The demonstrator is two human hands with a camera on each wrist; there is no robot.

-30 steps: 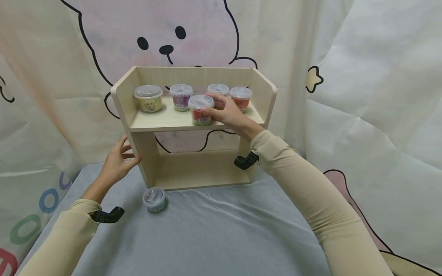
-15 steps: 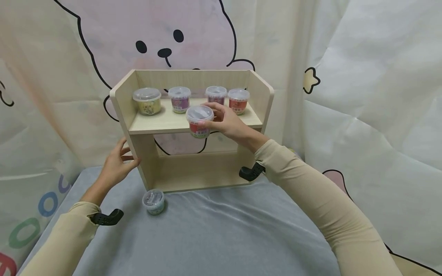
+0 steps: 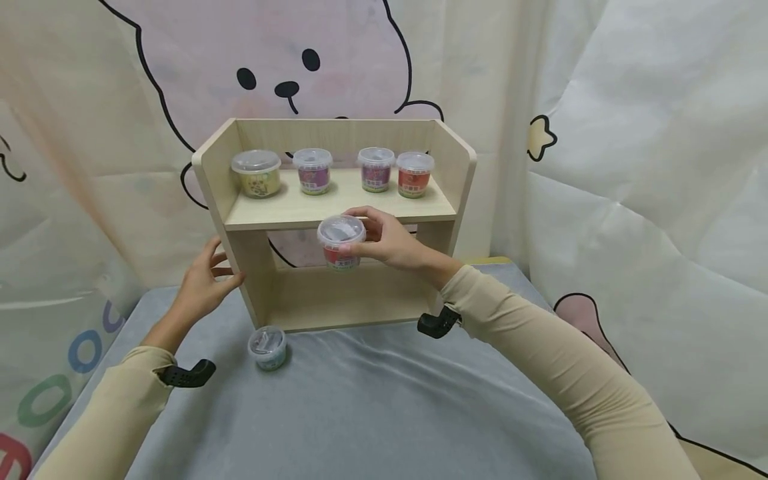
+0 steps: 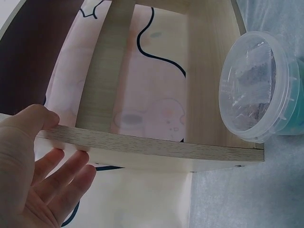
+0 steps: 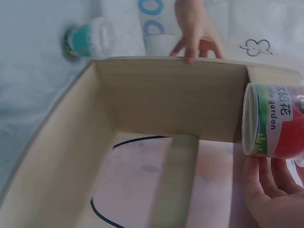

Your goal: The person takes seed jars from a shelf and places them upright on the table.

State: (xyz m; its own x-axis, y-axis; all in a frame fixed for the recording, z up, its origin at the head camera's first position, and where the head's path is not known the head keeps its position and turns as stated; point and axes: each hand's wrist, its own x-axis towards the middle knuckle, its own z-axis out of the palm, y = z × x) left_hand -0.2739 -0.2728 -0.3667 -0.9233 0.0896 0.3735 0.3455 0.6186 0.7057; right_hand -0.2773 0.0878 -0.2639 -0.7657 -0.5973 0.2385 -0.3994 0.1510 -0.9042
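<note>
My right hand (image 3: 393,243) grips a clear lidded plastic cup (image 3: 341,243) with a red label, in front of the wooden shelf (image 3: 342,217) and just below its upper board. In the right wrist view, the cup's label (image 5: 280,114) reads "little garden", with the fingers around its side. My left hand (image 3: 204,283) holds the shelf's left side panel; the left wrist view shows the thumb (image 4: 35,118) on one face and the fingertips at the other. On the table, by the shelf's front left corner, stands a lidded cup (image 3: 267,348) with a teal label.
The upper board carries a wider yellow cup (image 3: 257,175), two purple-labelled cups, one left (image 3: 313,171) and one right of centre (image 3: 376,170), and an orange-red cup (image 3: 415,175) near the right panel. A grey-blue cloth (image 3: 372,407) covers the table. Printed curtains (image 3: 498,100) hang behind.
My right hand has drawn the red-labelled cup forward off the upper board and lowered it in front of the lower compartment. The left hand stays at the side panel.
</note>
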